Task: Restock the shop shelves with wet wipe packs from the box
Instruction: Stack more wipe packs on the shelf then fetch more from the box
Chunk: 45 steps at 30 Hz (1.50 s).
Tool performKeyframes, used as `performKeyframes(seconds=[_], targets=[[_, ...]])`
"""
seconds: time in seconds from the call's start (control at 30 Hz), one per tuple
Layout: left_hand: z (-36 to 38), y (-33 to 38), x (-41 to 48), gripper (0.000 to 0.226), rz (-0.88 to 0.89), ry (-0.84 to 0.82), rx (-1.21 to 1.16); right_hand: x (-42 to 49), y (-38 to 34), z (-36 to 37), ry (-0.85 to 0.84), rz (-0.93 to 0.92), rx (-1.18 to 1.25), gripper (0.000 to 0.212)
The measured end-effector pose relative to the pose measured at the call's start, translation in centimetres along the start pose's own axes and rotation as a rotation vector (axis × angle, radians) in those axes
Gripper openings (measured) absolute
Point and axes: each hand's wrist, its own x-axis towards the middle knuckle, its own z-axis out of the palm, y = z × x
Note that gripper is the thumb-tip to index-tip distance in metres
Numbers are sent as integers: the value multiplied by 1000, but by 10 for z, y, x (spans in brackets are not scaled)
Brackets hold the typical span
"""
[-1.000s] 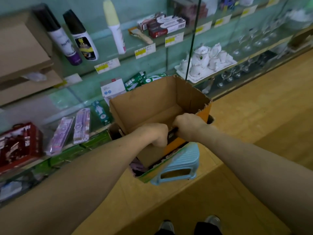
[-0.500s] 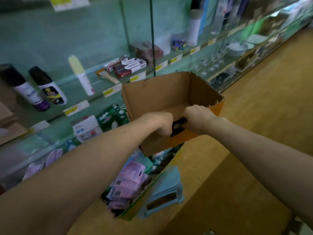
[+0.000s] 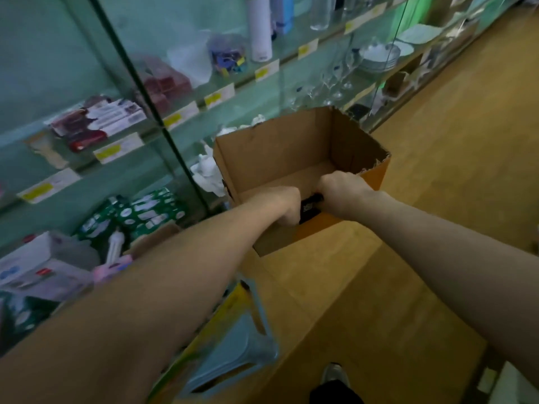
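Cardboard box (image 3: 277,153), frame centre beside glass shelves (image 3: 239,83): mouth upward, long axis unclear, bare cardboard bottom showing inside; left hand (image 3: 287,207) and right hand (image 3: 339,193) fingers clenched on near rim.

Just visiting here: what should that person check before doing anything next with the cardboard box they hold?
1. Left hand grips the cardboard box rim: ok.
2. Right hand grips the rim: ok.
3. Stock left inside the box: not ok, visible bottom bare.
4. Box apart from the glass shelves: cannot tell.
5. Blue stool out of the path: cannot tell.
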Motion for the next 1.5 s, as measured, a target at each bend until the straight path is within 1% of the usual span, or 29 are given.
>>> performKeyframes(seconds=[0.13, 0.27, 0.33, 0.4, 0.57, 0.67, 0.87, 1.07, 1.2, 1.27, 1.5], targets=[[22, 24, 73, 27, -49, -52, -34, 53, 49, 41, -82, -50, -17, 13], [58, 35, 134, 28, -80, -129, -48, 96, 81, 90, -150, -112, -44, 13], [77, 37, 160, 24, -86, -154, -56, 113, 91, 114, -167, -127, -44, 12], [96, 37, 184, 15, -90, -175, -73, 131, 98, 141, -182, -146, -43, 13], [157, 31, 242, 19, -108, -224, -68, 172, 110, 220, -267, -185, -40, 15], [199, 24, 276, 15, -122, -259, -69, 194, 112, 273, -304, -186, 2, 15], [286, 4, 343, 6, -142, -294, -44, 238, 107, 382, -320, -170, 59, 10], [366, -12, 404, 12, -149, -314, -13, 276, 108, 480, -325, -161, 61, 16], [406, -18, 436, 12, -145, -278, 18, 294, 109, 527, -302, -150, 62, 20], [422, -22, 447, 18, -144, -252, 34, 300, 108, 547, -292, -148, 69, 19], [467, -33, 477, 24, -115, -224, 86, 315, 102, 598, -275, -127, 52, 21]])
